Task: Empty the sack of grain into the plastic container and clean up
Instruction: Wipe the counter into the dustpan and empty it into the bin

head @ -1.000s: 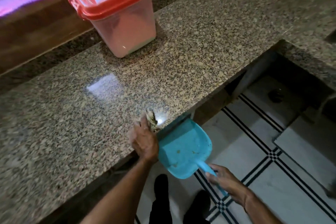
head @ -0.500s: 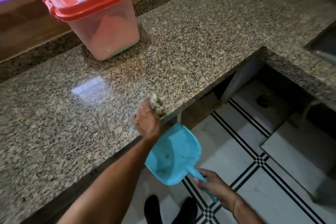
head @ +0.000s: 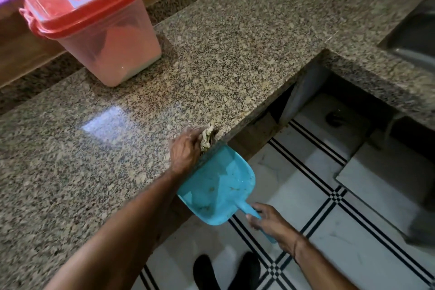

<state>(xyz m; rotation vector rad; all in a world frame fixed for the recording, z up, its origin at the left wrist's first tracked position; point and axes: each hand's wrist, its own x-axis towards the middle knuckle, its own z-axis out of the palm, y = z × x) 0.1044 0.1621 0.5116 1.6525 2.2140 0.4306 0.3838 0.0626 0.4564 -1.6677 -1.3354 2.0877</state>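
The plastic container (head: 98, 37), translucent with a red lid shut on top, stands at the back left of the granite counter (head: 235, 42). My left hand (head: 186, 153) rests at the counter's front edge, fingers closed on a crumpled rag (head: 207, 136). Just below that edge my right hand (head: 270, 223) grips the handle of a blue dustpan (head: 219, 186), whose mouth sits against the counter's rim under the rag. A few specks of debris lie in the pan. No sack is in view.
A steel sink (head: 414, 37) is set in the counter at the far right. Below the counter is an open recess over a white tiled floor with black lines (head: 329, 195). My dark shoes (head: 226, 271) stand at the bottom.
The rag in my left hand has slid to the counter's front edge. The dustpan stays under the rim. The view has shifted, so the container sits further left.
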